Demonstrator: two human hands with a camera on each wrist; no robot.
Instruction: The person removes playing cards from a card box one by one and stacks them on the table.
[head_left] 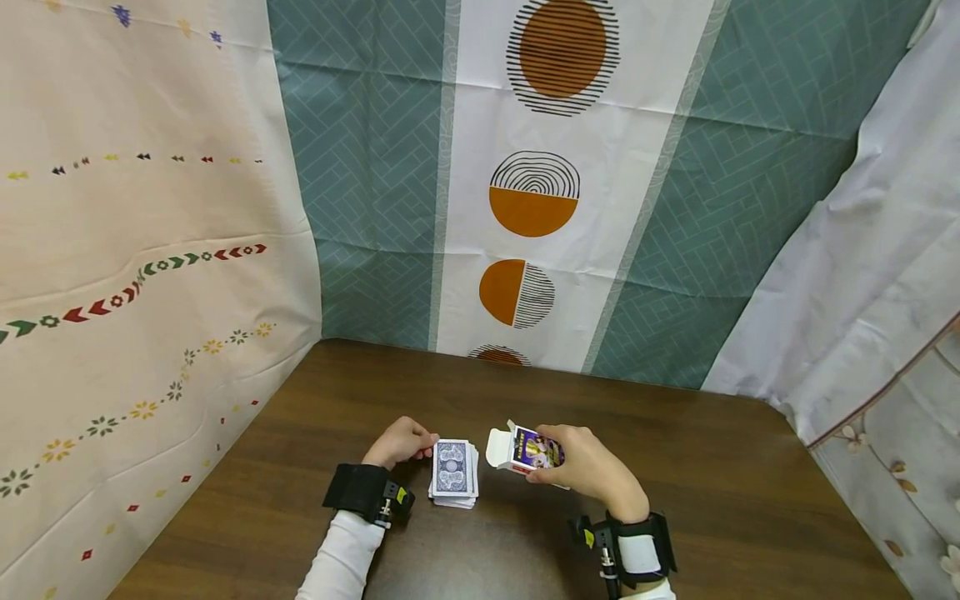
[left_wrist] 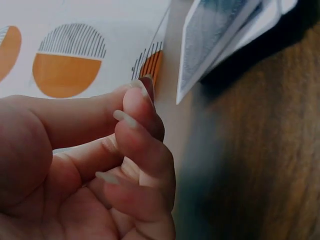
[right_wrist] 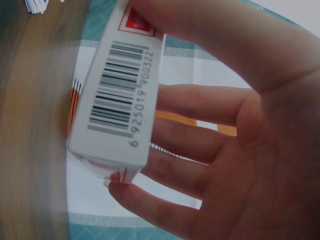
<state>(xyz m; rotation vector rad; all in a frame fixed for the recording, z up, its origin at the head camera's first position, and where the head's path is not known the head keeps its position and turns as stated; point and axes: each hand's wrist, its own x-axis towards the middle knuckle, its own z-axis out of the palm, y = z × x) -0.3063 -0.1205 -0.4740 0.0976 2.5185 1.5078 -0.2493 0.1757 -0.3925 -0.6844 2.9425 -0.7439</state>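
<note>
A stack of playing cards lies on the table, its top card showing a blue patterned back and the lower cards slightly uneven. My left hand is just left of its upper corner. In the left wrist view, the thumb and index fingertip of the left hand meet with nothing visible between them, and the cards stand apart to the right. My right hand grips a purple and white card box between thumb and fingers, its open flap toward the stack. The right wrist view shows the box's barcode side.
A dark brown wooden table carries these things. Behind it hangs a green and white curtain with orange circles. Patterned pale cloth borders the left, and white cloth the right.
</note>
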